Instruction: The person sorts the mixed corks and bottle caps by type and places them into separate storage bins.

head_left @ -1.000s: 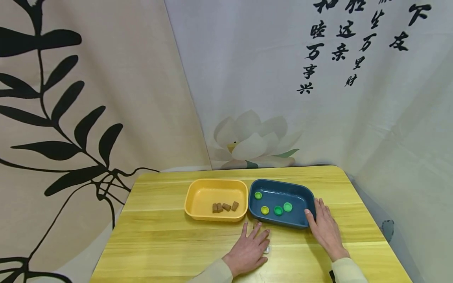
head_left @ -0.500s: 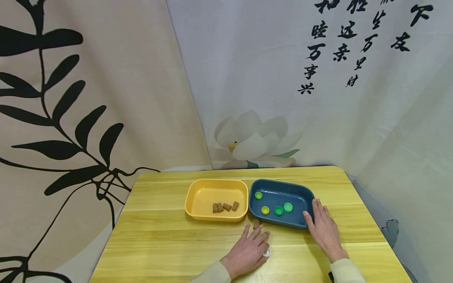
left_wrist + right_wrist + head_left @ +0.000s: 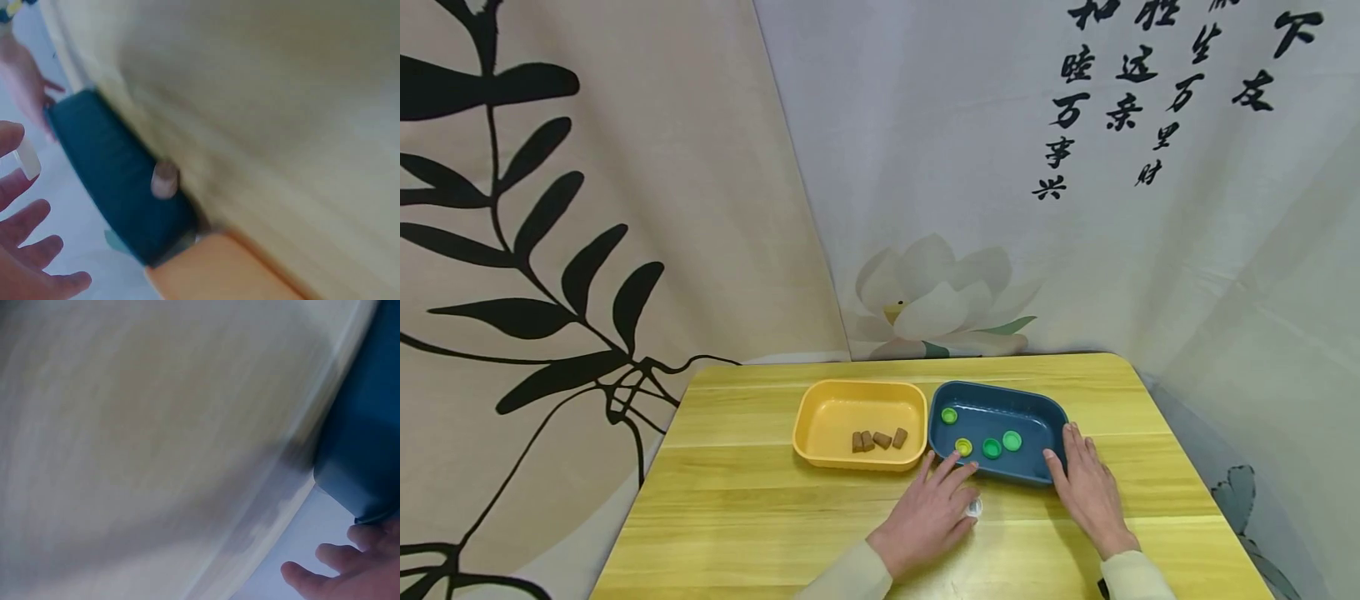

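My left hand (image 3: 922,515) pinches a small white, clear-looking cap (image 3: 28,159) between thumb and finger, its other fingers spread. It hovers just in front of the blue tray (image 3: 1037,406). A brown stub, like a piece of cork (image 3: 165,179), sits against the tray's near side in the left wrist view; the left hand hides it in the head view. Several green and yellow caps (image 3: 992,448) lie inside the blue tray. My right hand (image 3: 1092,492) touches that tray's right end with extended fingers (image 3: 337,556).
Left of the blue tray stands a yellow tray (image 3: 831,404) with several brown stubs (image 3: 882,439) in it. Both trays are on a wooden table (image 3: 737,500). Behind the table hangs a printed curtain (image 3: 700,167).
My left hand, with the white cap, has moved forward and slightly right toward the blue tray, covering the brown stub. The right hand stays at the tray's end.
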The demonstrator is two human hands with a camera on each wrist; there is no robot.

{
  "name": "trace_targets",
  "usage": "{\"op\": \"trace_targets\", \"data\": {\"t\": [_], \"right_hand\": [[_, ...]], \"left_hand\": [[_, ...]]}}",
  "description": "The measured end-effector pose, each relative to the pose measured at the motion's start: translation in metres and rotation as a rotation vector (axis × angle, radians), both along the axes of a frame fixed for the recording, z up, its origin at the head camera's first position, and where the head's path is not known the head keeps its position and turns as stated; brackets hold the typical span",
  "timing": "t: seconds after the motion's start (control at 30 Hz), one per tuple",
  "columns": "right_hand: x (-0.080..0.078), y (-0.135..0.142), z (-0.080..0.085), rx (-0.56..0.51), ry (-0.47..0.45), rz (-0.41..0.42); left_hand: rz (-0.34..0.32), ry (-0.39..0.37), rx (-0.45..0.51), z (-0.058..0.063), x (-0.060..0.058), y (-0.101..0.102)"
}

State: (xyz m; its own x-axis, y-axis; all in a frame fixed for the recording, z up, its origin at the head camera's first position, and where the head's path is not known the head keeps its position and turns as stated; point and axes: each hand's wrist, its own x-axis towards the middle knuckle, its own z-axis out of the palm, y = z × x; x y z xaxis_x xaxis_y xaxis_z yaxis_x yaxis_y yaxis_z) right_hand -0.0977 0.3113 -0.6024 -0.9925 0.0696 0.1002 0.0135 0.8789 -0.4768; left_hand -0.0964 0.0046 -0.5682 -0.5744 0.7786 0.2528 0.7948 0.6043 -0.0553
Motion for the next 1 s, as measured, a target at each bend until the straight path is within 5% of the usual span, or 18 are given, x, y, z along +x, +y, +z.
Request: {"op": "trace_targets", "data": {"t": [0.33, 0.6, 1.0], "right_hand": [[0.002, -0.001, 0.002, 0.011, -0.016, 0.004], [0.003, -0.002, 0.003, 0.013, -0.032, 0.004], [0.002, -0.002, 0.003, 0.011, -0.014, 0.001]], "left_hand": [[0.068, 0.075, 0.133, 0.017, -0.034, 0.014], [0.144, 0.038, 0.139, 0.029, -0.062, 0.035], [0.277, -0.069, 0.082, 0.016, -0.094, 0.061]]}}
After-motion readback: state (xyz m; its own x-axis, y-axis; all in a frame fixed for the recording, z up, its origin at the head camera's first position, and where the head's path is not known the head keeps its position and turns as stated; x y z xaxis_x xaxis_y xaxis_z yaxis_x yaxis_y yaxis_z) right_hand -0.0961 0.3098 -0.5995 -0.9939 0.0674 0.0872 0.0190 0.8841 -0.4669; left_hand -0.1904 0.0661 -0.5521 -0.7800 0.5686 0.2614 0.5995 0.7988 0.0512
